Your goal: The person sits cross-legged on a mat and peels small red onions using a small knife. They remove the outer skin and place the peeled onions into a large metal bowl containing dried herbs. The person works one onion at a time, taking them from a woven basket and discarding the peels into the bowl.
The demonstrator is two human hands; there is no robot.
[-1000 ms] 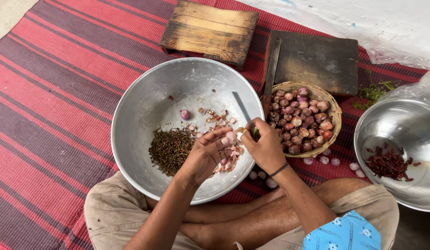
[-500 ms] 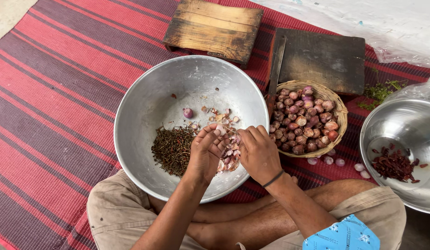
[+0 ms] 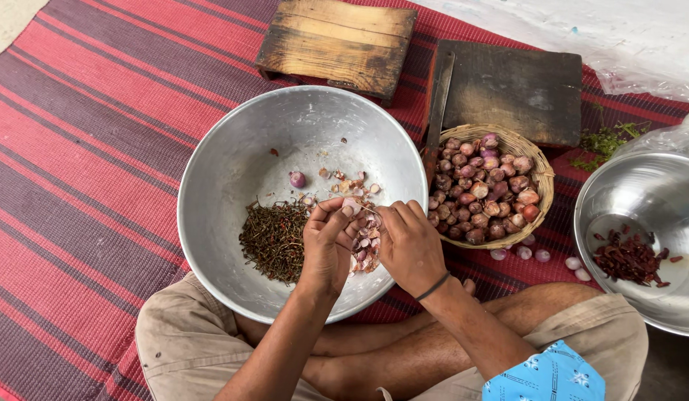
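At frame centre, 1 shallot [image 3: 353,206] is pinched between the left hand [image 3: 328,241] and right hand [image 3: 409,241] over the bowl [image 3: 233,163].

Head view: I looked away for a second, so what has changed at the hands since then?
The knife blade seen by the right hand a second ago no longer shows. Both hands have closed together over the big metal bowl, the left hand pinching a small shallot. The basket, boards and second bowl stayed put.
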